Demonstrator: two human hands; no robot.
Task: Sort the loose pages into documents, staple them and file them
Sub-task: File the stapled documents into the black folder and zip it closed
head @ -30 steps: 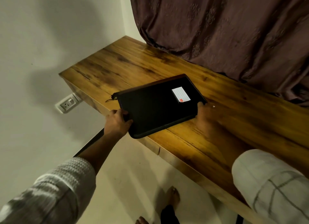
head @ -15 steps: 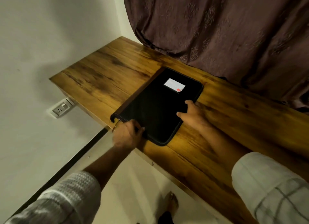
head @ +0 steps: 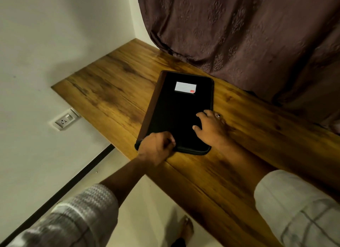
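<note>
Hands both sit on the black folder [head: 181, 116], which lies flat on the wooden table [head: 114, 92], its near end at the table's front edge. The left hand [head: 156, 149] curls round the near left corner; what the fingertips pinch is hidden under the knuckles. The right hand [head: 211, 128] rests relaxed, fingers spread, on the cover by the right edge. Long axis runs from the front edge towards the curtain [head: 239, 35]. Brown spine [head: 150, 108] on the left, white label [head: 185, 86] at the far end; its writing is illegible.
</note>
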